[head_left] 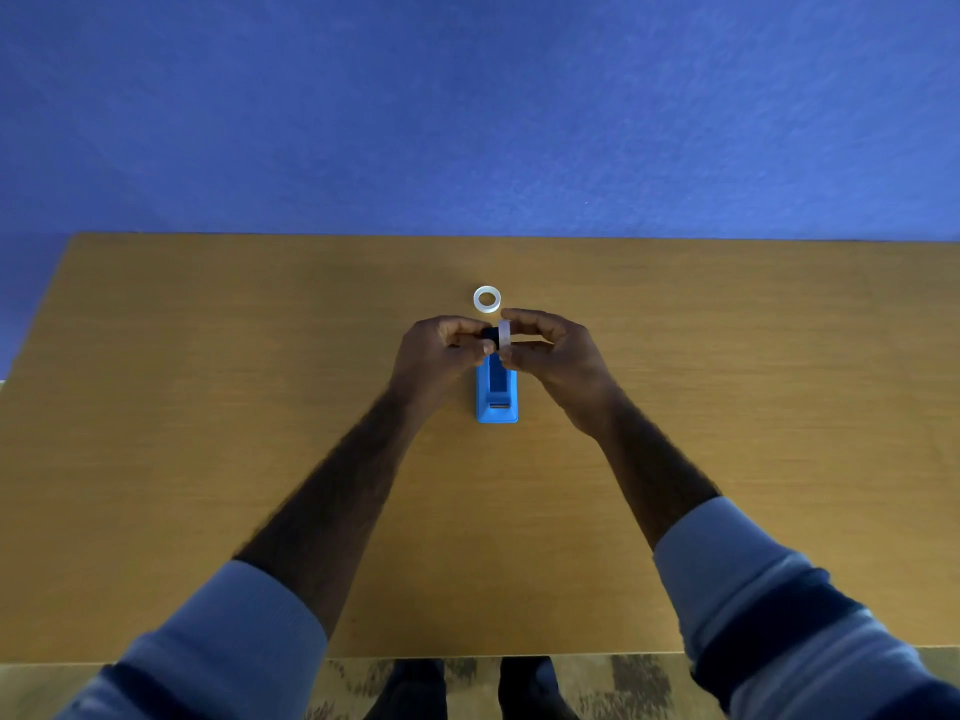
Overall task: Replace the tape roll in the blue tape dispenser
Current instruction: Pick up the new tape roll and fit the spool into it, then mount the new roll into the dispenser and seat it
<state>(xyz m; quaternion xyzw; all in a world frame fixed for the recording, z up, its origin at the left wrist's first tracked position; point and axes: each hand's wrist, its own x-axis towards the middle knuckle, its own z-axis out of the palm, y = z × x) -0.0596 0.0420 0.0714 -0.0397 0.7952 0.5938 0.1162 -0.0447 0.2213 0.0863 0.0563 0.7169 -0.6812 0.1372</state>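
Blue plastic tape dispenser (497, 400): stands at the middle of the wooden tabletop (208, 407), its spool cradle hidden under both hands. Left hand (441, 350) pinches a small black hub (491, 335) and right hand (550, 345) pinches a pale translucent tape roll (504, 334), each grip clamped, the two parts meeting just above the dispenser; a second clear tape ring (487, 299) lies flat just beyond, toward the far edge. Handling advice: keep hub and roll square to each other, work them together or apart with a slight twist, whichever the step is, and mind the loose tape end.
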